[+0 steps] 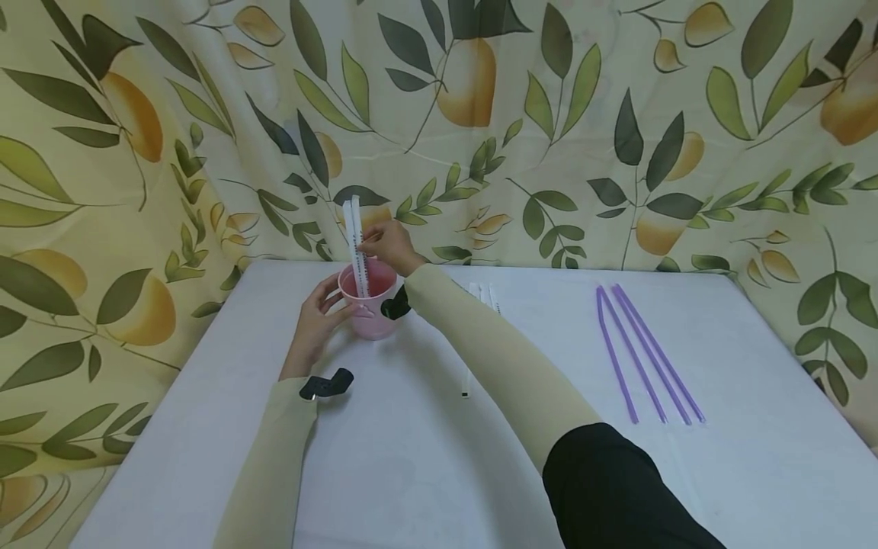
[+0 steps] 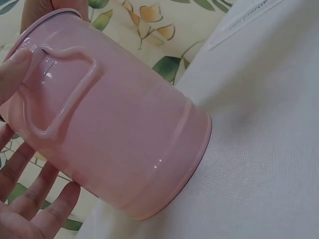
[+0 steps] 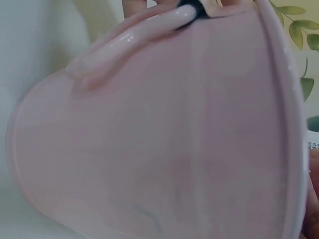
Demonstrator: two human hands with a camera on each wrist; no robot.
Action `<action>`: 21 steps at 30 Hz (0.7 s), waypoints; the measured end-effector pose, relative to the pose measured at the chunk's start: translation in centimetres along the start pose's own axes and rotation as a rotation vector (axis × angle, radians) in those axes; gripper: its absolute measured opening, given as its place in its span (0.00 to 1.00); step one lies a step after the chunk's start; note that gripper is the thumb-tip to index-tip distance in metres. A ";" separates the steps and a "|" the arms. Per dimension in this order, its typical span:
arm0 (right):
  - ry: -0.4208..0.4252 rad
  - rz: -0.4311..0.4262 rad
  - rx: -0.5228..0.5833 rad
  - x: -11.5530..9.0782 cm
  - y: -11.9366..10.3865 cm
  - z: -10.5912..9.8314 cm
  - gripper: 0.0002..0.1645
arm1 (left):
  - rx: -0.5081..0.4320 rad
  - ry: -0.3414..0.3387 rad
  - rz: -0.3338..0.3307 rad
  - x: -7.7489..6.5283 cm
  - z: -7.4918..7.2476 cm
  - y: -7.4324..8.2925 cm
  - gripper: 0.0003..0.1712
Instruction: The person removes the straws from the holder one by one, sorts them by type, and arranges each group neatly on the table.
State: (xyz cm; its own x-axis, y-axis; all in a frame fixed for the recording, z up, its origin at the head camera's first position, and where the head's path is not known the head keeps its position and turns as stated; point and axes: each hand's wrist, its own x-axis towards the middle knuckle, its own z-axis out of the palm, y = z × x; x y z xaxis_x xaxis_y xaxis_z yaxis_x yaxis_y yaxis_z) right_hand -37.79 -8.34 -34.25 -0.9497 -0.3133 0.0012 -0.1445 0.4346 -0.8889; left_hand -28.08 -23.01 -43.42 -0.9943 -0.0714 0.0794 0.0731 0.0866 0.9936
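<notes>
A pink bucket (image 1: 373, 324) with a small side handle (image 2: 75, 102) stands near the back left of the table. My left hand (image 1: 317, 320) holds it from the left, thumb by the rim and handle, fingers spread round the far side. Slim white wrapped straws (image 1: 357, 248) with printed marks stand upright in the bucket, their tops well above the rim. My right hand (image 1: 392, 245) pinches them from the right, just over the rim. In the right wrist view the bucket's wall (image 3: 149, 139) fills most of the picture and hides nearly all of that hand.
More wrapped straws (image 1: 466, 385) lie on the white table (image 1: 398, 465), partly hidden under my right forearm. Several purple straws (image 1: 648, 354) lie side by side to the right. A patterned cloth (image 1: 535, 191) hangs behind the table's back edge.
</notes>
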 end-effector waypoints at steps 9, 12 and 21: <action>0.013 -0.015 0.099 -0.2 0.5 -0.5 0.14 | -0.011 -0.023 0.062 -0.1 0.4 -0.3 0.45; 0.007 -0.025 0.177 -0.3 0.5 -0.8 0.16 | 0.001 -0.012 0.072 -0.1 0.4 -0.3 0.46; 0.033 -0.119 0.291 -1.5 0.1 -2.6 0.16 | 0.036 -0.009 0.052 -0.1 0.5 -0.2 0.48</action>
State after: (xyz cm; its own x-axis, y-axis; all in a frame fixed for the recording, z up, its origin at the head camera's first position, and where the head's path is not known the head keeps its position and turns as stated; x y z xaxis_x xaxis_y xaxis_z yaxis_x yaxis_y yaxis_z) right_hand -37.12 -5.69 -33.13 -0.9400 -0.3180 0.1233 -0.1739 0.1357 -0.9754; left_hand -28.04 -22.52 -43.71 -0.9898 -0.0569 0.1303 0.1223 0.1258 0.9845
